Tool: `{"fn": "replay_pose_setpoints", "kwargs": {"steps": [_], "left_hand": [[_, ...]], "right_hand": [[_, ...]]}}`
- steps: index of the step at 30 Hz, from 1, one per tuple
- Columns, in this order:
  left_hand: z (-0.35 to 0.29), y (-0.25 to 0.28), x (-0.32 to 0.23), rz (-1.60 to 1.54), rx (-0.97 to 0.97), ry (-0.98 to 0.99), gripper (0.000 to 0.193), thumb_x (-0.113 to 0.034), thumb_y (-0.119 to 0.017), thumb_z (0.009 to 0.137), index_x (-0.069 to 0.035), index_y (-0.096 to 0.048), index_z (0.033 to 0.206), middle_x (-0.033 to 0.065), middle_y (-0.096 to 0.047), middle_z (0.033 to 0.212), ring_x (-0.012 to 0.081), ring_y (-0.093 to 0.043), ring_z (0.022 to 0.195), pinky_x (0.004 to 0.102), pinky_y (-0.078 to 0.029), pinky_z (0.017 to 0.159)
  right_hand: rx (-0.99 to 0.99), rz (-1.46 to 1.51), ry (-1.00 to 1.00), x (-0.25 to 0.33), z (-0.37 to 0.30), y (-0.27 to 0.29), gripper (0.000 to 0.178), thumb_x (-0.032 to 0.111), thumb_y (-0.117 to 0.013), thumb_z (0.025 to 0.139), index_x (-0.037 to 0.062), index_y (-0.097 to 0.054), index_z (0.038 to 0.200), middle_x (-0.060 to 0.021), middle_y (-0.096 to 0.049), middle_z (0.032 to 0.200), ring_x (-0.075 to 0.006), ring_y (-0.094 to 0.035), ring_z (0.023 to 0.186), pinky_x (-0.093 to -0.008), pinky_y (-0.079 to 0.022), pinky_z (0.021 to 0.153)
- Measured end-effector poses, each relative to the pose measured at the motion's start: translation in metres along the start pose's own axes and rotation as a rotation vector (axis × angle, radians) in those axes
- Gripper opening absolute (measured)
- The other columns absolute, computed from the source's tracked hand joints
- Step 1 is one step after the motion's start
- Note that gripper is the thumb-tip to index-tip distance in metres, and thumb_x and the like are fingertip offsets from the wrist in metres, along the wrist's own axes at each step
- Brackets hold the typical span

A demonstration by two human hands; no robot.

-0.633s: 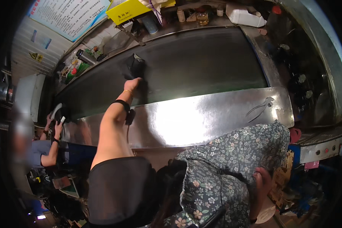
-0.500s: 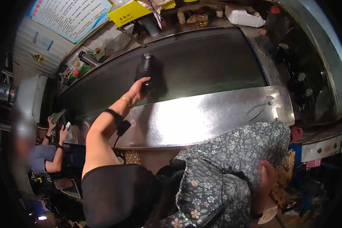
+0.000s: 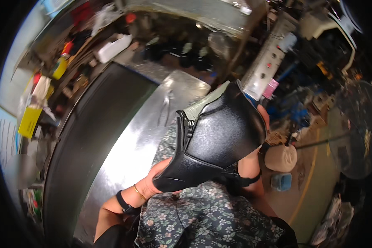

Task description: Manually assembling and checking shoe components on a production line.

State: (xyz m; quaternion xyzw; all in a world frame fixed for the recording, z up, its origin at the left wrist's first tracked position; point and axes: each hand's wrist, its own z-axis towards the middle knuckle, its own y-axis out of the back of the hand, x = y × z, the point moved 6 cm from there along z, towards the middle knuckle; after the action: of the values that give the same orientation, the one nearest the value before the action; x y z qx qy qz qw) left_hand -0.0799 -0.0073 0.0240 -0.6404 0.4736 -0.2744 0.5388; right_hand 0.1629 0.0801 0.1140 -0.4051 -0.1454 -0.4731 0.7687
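Left fingers [image 3: 161, 166] closed on the narrower end of the boot [image 3: 225, 132]; right fingers [image 3: 263, 115] grip its right edge, mostly hidden behind it. Boot lies tilted between the two, over the floral cloth apron [image 3: 194, 219]: smooth, glossy black, leather-like, curved panels, raised seams. Above left fingers: dark zip [image 3: 189, 126] and pale green lining [image 3: 206, 102]. Farther up from them: slim pliers [image 3: 166, 105] on the shiny metal surface [image 3: 126, 157]. Left of them: flat dark belt [image 3: 91, 120].
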Motion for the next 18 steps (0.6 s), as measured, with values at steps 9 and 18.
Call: {"fn": "replay_pose_setpoints", "kwargs": {"steps": [9, 18], "left_hand": [[0.132, -0.059, -0.091, 0.907, -0.251, -0.523, 0.048, -0.041, -0.041, 0.104, 0.002, -0.060, 0.113, 0.0110, -0.066, 0.105, 0.0188, -0.063, 0.094, 0.0317, -0.052, 0.086], [0.118, -0.071, -0.082, 1.222, -0.447, -0.835, 0.040, -0.029, -0.043, 0.105, 0.003, -0.055, 0.125, 0.0160, -0.064, 0.113, 0.0238, -0.061, 0.106, 0.0341, -0.048, 0.094]], "right_hand": [[0.477, -1.211, -0.081, 0.031, -0.011, -0.037, 0.062, 0.040, -0.083, 0.068, 0.0056, -0.067, 0.117, -0.0197, -0.066, 0.118, -0.0355, -0.069, 0.094, -0.0377, -0.057, 0.078], [0.444, -1.052, -0.266, 0.017, -0.003, -0.008, 0.061, 0.031, -0.083, 0.074, 0.0031, -0.062, 0.124, -0.0214, -0.066, 0.117, -0.0341, -0.067, 0.104, -0.0389, -0.055, 0.086]]}}
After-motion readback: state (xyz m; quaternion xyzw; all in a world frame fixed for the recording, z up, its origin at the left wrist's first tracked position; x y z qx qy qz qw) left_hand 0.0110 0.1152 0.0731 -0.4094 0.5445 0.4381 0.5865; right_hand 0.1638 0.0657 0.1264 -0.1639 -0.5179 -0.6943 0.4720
